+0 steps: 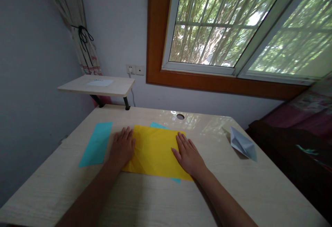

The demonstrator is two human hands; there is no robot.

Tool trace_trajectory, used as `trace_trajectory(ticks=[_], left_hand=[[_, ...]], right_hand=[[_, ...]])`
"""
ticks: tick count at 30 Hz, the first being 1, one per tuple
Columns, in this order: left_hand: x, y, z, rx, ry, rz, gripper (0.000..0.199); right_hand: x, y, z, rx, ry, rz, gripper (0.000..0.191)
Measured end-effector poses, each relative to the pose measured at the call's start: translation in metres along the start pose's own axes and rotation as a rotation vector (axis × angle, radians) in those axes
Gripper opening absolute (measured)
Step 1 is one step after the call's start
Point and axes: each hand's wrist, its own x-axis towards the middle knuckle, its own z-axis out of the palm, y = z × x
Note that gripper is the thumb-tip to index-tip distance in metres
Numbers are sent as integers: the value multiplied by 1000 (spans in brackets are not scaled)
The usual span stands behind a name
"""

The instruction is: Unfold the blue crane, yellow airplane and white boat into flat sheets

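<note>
A yellow sheet of paper lies flat on the desk in front of me. My left hand rests flat at its left edge, fingers stretched out. On its right side lies my right hand, palm down with the thumb apart from the fingers. Beneath the yellow sheet is a turquoise paper; only a strip at the top and a corner at the bottom show. Another turquoise paper lies left of my left hand, apart from it.
A folded white paper shape stands on the desk's right side. At the back left, a small raised shelf carries a white slip. The desk has a round cable hole near the wall, below a barred window.
</note>
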Motion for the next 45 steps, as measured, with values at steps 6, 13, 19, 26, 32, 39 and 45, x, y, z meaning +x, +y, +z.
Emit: trace_trajectory(ticks=[6, 13, 19, 26, 32, 39, 45], left_hand=[[3, -9, 2, -17, 10, 30, 52], [7, -17, 4, -131, 49, 26, 48], [11, -20, 2, -326, 102, 31, 43], [13, -24, 3, -472, 130, 31, 33], [14, -23, -4, -543, 139, 22, 21], [15, -22, -7, -582, 155, -38, 15], [14, -19, -13, -754, 123, -171, 17]], right_hand=[[0, 1, 1, 1, -10, 10, 71], [1, -1, -3, 7, -22, 9, 71], [0, -1, -3, 22, -9, 2, 70], [0, 0, -2, 25, -16, -8, 70], [0, 0, -4, 16, -33, -1, 70], [0, 0, -5, 34, -27, -4, 69], [-1, 0, -8, 111, 3, 17, 65]])
